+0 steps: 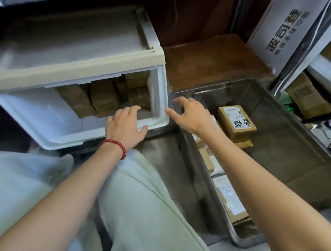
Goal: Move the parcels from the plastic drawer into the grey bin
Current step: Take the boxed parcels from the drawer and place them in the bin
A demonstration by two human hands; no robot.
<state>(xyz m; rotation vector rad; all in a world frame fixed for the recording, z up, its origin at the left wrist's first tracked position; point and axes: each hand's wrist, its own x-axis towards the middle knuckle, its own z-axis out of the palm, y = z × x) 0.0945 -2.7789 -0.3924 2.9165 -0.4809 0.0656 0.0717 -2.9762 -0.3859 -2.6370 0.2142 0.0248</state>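
Task status: partly done. The moved parcels [237,121] lie in the grey bin [280,122], along its left wall from near end to middle. The left hand [126,125] reaches over the front right corner of the plastic drawer [60,132], fingers straight and empty, tips just beside the remaining parcels [101,97] stacked at the drawer's rear. The right hand [192,116], fingers spread and empty, hovers above the bin's far left corner.

Storeroom – shelving rack [289,63], stacked cartons [308,98], parcels [236,121] in grey bin [303,141].
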